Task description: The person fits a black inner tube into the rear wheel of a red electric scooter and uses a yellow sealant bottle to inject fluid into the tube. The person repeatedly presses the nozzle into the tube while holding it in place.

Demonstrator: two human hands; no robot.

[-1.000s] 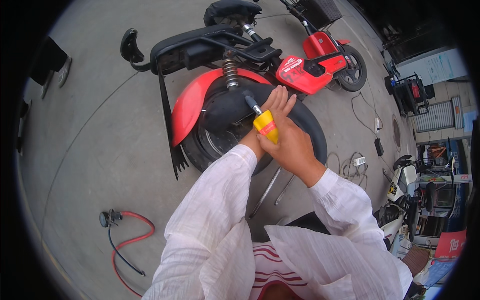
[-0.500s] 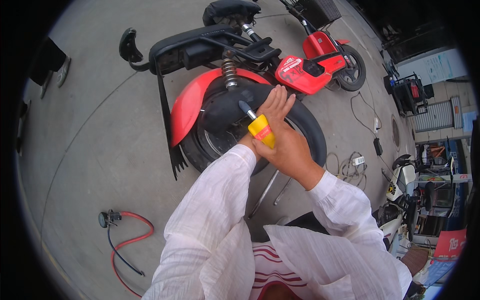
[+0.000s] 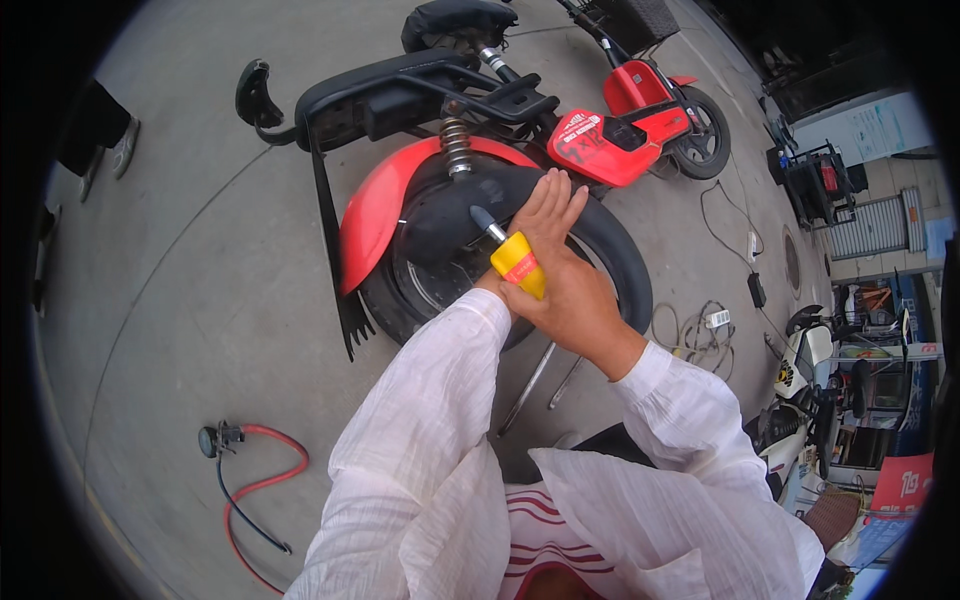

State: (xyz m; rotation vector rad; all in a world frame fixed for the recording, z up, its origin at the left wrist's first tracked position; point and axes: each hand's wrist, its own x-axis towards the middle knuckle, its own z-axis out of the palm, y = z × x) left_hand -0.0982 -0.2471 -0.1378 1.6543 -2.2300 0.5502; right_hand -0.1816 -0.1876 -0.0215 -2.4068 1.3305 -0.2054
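Observation:
My right hand [image 3: 578,295] grips a yellow-handled tool [image 3: 518,265] with a metal shank and a dark grey pointed tip. Its tip meets the bulging black inner tube [image 3: 447,220] at the rear wheel. My left hand [image 3: 535,215] is largely covered by the right; the outstretched fingers on the tube appear to be its own, laid flat. The black tyre [image 3: 630,270] curves round to the right of both hands. This wheel belongs to a red electric scooter [image 3: 605,150] lying on its side, with a red rear fender [image 3: 375,215] and a coil spring [image 3: 456,148].
A pressure gauge [image 3: 210,440] with a red hose [image 3: 290,440] lies at the lower left. Below the wheel are metal rods [image 3: 528,388]. Coiled cable [image 3: 695,335] sits to the right, near a parked white motorbike [image 3: 800,375]. A person's shoe [image 3: 125,148] shows at the upper left.
The tool and its tip have shifted very slightly left. Both hands keep nearly the same place and grip.

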